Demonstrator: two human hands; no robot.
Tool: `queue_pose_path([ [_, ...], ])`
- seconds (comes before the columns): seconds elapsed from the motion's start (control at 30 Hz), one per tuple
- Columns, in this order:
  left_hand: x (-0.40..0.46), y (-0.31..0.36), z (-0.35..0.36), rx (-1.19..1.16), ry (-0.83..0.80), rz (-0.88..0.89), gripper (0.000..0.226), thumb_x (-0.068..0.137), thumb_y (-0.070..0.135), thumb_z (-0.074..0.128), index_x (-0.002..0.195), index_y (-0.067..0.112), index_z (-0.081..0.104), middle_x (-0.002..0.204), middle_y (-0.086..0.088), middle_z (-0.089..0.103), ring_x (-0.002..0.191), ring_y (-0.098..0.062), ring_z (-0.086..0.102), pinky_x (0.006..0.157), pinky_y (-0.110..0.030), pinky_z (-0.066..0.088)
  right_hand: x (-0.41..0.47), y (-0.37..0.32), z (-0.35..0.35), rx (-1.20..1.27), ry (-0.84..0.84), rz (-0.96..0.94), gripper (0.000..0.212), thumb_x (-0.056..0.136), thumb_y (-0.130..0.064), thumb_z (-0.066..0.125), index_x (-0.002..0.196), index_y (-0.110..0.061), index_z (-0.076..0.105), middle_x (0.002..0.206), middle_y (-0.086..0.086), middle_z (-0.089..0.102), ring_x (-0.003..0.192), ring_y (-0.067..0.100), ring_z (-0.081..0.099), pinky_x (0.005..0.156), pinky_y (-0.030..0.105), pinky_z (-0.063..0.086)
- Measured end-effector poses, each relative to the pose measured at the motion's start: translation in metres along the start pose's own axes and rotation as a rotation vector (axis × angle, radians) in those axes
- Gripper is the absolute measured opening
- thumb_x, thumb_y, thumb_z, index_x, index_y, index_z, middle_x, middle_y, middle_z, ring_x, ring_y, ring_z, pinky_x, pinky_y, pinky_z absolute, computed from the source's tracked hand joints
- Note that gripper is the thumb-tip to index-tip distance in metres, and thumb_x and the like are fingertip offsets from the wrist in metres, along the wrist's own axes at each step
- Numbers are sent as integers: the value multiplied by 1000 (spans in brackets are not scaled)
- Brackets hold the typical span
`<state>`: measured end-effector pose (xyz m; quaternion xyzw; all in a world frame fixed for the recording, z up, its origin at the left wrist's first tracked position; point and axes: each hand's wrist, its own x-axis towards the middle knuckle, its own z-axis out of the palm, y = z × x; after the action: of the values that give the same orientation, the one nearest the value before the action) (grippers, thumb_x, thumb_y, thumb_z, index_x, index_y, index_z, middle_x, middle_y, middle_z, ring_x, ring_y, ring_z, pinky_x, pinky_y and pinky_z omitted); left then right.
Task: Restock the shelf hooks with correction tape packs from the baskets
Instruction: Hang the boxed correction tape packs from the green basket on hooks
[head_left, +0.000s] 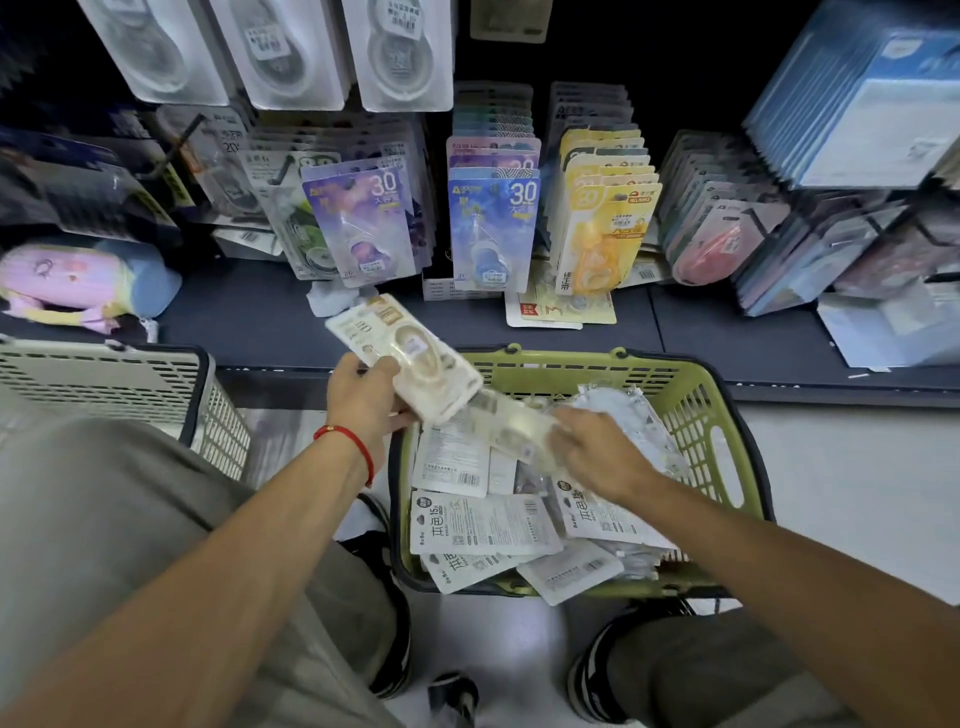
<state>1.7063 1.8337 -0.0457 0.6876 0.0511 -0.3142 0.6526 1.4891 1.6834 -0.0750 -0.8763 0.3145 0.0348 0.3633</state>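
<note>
Both hands reach forward, the left hand (363, 397) gripping, the right hand (597, 452) blurred, fingers curled.

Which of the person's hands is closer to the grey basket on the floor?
Left. The left hand, holding a beige pack, is just right of the grey basket. The right hand is farther off, over the green basket.

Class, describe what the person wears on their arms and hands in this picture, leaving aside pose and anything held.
Both forearms are bare, with no sleeves in view and no gloves. The left hand has a thin red string bracelet around its wrist. The right hand shows no bracelet, watch or ring that can be made out.
</note>
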Motion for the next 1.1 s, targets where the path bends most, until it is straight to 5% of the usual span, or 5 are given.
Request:
queue_pose_path([
  [0.33, -8, -10, 15, 85, -127, -63, 17, 102, 8, 49, 97, 16, 64, 86, -5, 72, 58, -14, 68, 52, -25, 52, 4, -12, -35, 834, 224, 282, 24, 104, -12, 58, 99, -22, 79, 94, 1, 78, 92, 24, 70, 86, 41, 54],
  [0.53, -26, -23, 24, -13, -424, -264, 39, 104, 43, 60, 131, 16, 68, 121, -12, 78, 110, -32, 76, 95, -54, 60, -4, -35, 4, 608, 104, 204, 18, 106, -26, 63, 113, -10, 66, 104, 5, 75, 81, 29, 79, 78, 59, 64],
  [0.63, -29, -30, 21, 92, -423, -143, 50, 90, 9, 80, 135, 11, 58, 123, -12, 76, 114, -35, 74, 95, -60, 59, -4, -33, 13, 410, 73, 166, 30, 107, -35, 60, 113, -5, 64, 96, 0, 71, 67, 31, 77, 67, 53, 64],
  [0.9, -3, -9, 0, -11, -86, -21, 46, 85, 5, 84, 119, 22, 57, 109, 1, 78, 93, -22, 79, 71, -45, 65, -21, -2, 58, -329, -528, -279, 61, 105, -40, 62, 160, -23, 43, 165, 1, 41, 151, 22, 35, 122, 44, 34],
  [1.1, -3, -4, -2, -33, -54, 58, 45, 84, 4, 78, 113, 30, 56, 110, 4, 77, 107, -24, 75, 87, -49, 62, -16, 3, 23, -91, -198, -231, 23, 110, -12, 49, 121, -14, 70, 113, 6, 75, 100, 24, 69, 85, 41, 55],
])
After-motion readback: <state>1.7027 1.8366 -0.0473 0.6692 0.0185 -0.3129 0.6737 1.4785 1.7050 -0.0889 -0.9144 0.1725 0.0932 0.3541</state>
